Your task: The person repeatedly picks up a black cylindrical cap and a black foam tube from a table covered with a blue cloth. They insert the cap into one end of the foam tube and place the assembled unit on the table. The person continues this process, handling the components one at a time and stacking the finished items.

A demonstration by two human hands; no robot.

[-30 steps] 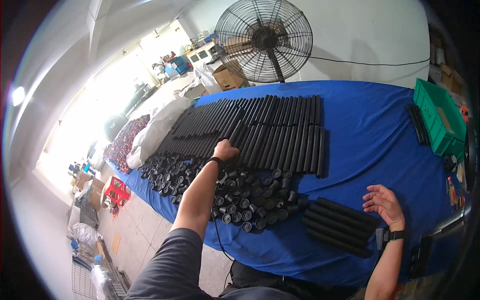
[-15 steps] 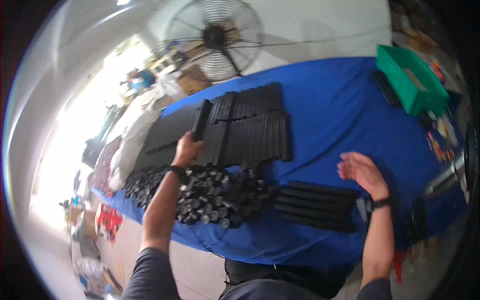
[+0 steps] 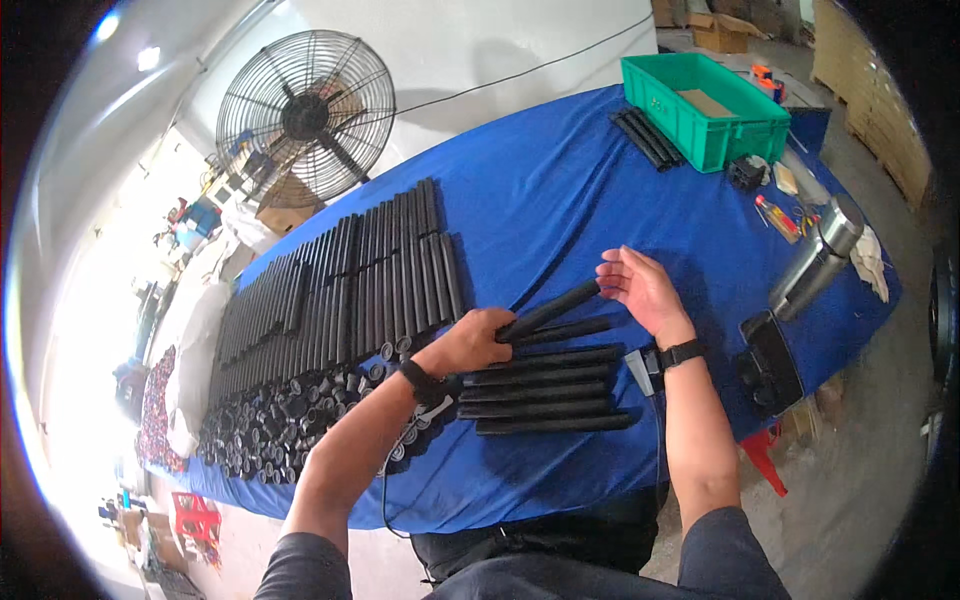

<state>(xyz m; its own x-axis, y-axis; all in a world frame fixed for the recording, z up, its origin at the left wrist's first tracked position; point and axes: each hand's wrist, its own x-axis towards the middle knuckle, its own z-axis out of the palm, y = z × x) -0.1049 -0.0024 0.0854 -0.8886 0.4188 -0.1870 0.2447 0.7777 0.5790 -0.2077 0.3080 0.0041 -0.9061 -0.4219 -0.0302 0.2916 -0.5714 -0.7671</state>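
Note:
My left hand is closed around the near end of a black tube, which slants up to the right. A second black tube sticks out just below it; whether that one is also held cannot be made out. My right hand is open at the tube's far end, fingers stretched and slightly bent. Whether they touch the tube is unclear. Below both hands, several black tubes lie side by side on the blue cloth. Left of them spreads a heap of small round black caps.
Rows of black tubes cover the table's left part. A green crate stands at the far right, with tubes beside it. A metal flask, a black case and a grey corded device lie rightward. Behind stands a fan.
My left hand has moved right from the rows of tubes, carrying a tube to near my right hand. The head view has turned to the right.

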